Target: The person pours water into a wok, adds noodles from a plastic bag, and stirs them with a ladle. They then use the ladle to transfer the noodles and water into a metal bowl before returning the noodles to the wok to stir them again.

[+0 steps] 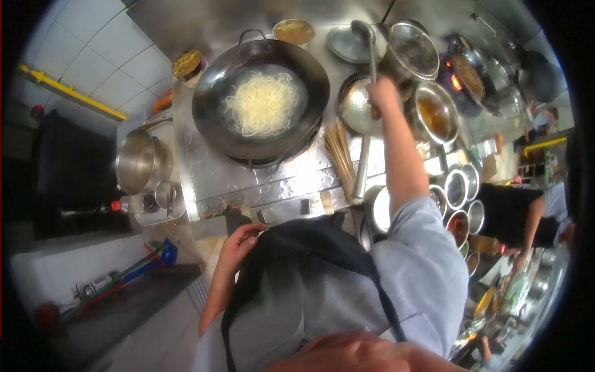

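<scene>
The long handle of a ladle (362, 28) is gripped by the right hand (384, 96), with its fingers closed; the fingertips and the lower end of the handle are largely hidden. The ladle's head is seen over the edge of a round metal lid (344, 47), but whether the two are touching cannot be told. Part of a perforated strainer (357, 102) is covered by the same hand. The left hand (240, 246) is held half open near the stove's front edge, with its fingers loosely bent; nothing is seen in its grasp, though its palm is partly hidden.

Pale noodles (261, 104) are heaped in the middle of a dark wok (207, 121), well inside its rim. The burner beneath is concealed by the wok. Behind, the wok is bordered by a steel wall (322, 11); in front, a strip of wet stove top (248, 186) is exposed. To the right, room is narrowed by the strainer and bundled sticks (338, 152). The crowded far right is blurred and cut off by the dark lens border.
</scene>
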The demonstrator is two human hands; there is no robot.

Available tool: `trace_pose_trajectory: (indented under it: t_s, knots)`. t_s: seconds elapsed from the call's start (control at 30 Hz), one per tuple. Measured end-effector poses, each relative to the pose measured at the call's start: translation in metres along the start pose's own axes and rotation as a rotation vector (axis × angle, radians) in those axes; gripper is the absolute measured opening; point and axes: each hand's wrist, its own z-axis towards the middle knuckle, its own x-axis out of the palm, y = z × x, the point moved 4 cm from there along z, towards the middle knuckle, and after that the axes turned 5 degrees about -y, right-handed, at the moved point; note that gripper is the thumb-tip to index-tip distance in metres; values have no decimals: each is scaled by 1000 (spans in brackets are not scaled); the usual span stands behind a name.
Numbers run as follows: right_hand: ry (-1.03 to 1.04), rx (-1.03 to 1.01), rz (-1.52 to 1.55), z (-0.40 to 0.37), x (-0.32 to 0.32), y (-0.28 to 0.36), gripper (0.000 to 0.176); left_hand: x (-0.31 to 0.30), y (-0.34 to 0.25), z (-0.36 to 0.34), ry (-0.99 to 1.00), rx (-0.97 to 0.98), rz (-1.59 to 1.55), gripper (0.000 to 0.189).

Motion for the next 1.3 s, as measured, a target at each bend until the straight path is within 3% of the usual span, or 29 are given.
trace_pose_trajectory:
  t_s: [0.07, 0.13, 0.17, 0.2, 0.27, 0.33, 0.4, 0.57, 0.7, 0.93, 1.1, 1.3]
  knots:
    - [225, -404, -726, 57, 35, -5, 38, 6, -2, 1, -14, -25, -35, 37]
    - [135, 51, 18, 89, 36, -11, 23, 7, 5, -1, -51, -47, -3, 37]
    - [211, 269, 531, 86, 40, -8, 19, 7, 8, -1, -75, -61, 30, 37]
    - [353, 376, 734, 102, 49, -16, 18, 8, 9, -2, -83, -69, 25, 37]
    - [359, 388, 1191, 95, 40, -9, 17, 10, 5, -8, -95, -88, 50, 37]
    - [553, 430, 1330, 91, 32, -4, 15, 11, 1, -11, -115, -87, 25, 37]
    - [457, 443, 1349, 75, 23, 4, 16, 8, 2, -11, -132, -75, -10, 37]
    - [541, 473, 1354, 46, 3, 27, 11, -3, 5, -11, -120, -29, -39, 37]
    - [594, 412, 1241, -10, -22, 70, 25, -17, 15, -11, -85, 13, -8, 37]
    - [713, 320, 1106, -104, -23, 146, 34, -41, 31, -23, -89, 79, -80, 39]
    - [986, 188, 1187, -165, 13, 210, 46, -56, 35, -56, -145, 80, -167, 38]
    - [1277, 146, 1136, -233, 84, 291, 41, -80, 58, -84, -224, 219, -152, 37]
